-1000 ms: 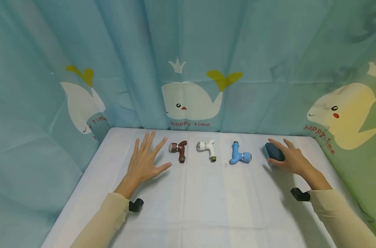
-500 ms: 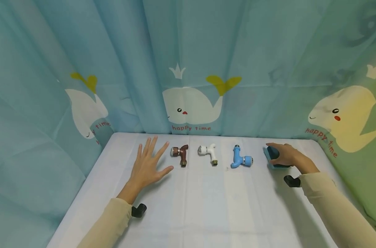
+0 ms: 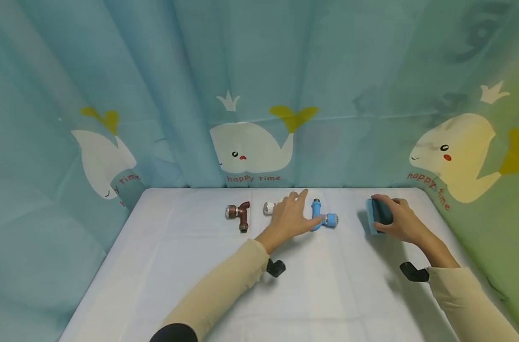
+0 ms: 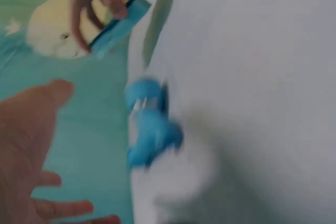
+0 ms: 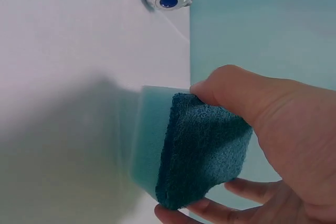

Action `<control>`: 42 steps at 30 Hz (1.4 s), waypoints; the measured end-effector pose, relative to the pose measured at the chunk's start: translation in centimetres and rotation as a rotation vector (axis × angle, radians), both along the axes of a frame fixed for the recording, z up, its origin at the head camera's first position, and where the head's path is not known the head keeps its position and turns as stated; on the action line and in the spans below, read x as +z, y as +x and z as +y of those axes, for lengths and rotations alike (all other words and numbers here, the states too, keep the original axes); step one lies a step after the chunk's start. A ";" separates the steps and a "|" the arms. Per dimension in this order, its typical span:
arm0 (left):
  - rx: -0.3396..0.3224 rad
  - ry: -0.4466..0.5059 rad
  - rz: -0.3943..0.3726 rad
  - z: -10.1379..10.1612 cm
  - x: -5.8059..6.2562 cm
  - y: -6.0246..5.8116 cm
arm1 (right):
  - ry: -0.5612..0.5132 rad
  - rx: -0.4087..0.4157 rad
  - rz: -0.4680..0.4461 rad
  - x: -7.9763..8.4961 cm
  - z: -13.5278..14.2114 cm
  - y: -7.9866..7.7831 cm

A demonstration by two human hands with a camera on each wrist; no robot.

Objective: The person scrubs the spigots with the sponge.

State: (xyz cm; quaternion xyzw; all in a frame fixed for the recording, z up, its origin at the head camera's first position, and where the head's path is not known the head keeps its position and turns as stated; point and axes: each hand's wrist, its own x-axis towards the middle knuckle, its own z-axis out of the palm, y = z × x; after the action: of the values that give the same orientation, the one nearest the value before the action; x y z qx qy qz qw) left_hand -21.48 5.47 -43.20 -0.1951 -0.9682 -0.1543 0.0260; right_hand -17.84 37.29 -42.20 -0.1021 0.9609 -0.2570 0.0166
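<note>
My right hand (image 3: 407,221) grips a scouring sponge (image 5: 205,150) between thumb and fingers; its light blue foam side faces left and its dark scrubbing pad lies toward the palm. With fingers spread, my left hand (image 3: 290,217) hovers near the blue tap (image 3: 316,213), covering part of it in the head view. The left wrist view shows a gap between this hand and the blue tap (image 4: 149,129), which looks blurred. Most of the white tap (image 3: 269,207) is hidden behind the left hand; only its knob shows.
A brown tap (image 3: 242,216) lies on the white-covered table (image 3: 178,266), left of the other taps. Behind the table and along its sides hangs a curtain (image 3: 165,95) with whale prints.
My left hand has moved right, from beside the brown tap to over the white and blue taps. The right hand has closed round the sponge and lifted it off the table.
</note>
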 end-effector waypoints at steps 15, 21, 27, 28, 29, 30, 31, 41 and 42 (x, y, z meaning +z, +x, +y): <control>0.177 -0.231 -0.117 6.9 -2.3 -2.2 | -0.040 -0.009 0.043 -0.9 -1.3 2.8; 0.146 0.034 -0.271 5.4 -1.3 -2.6 | -0.069 -0.011 0.080 -1.2 -1.5 3.3; 0.017 0.630 -0.496 1.4 0.5 -2.5 | -0.144 0.027 0.246 -1.0 -2.2 3.9; -0.010 0.730 -0.540 0.6 0.7 -2.4 | -0.160 0.039 0.277 -1.0 -2.4 3.9; -0.034 0.831 -0.585 -0.2 0.9 -2.2 | -0.178 0.051 0.300 -1.0 -2.7 4.0; -0.047 0.927 -0.633 -1.1 1.1 -1.9 | -0.198 0.066 0.319 -1.0 -3.0 4.0; -0.063 1.015 -0.676 -1.9 1.3 -1.6 | -0.220 0.080 0.332 -1.0 -3.3 4.1; -0.286 1.473 -0.844 -8.5 1.5 1.3 | -0.457 0.138 0.300 1.6 -9.4 4.4; -0.302 1.487 -0.840 -8.8 1.4 1.6 | -0.484 0.159 0.300 2.0 -10.4 4.4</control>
State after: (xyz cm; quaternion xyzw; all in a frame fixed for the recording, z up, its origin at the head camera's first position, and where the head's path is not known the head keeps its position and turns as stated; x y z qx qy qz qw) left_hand -19.91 -3.28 -41.78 -0.1809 -0.5091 -0.8084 -0.2336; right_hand -13.46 26.89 -40.18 -0.2151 0.8523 -0.4586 -0.1304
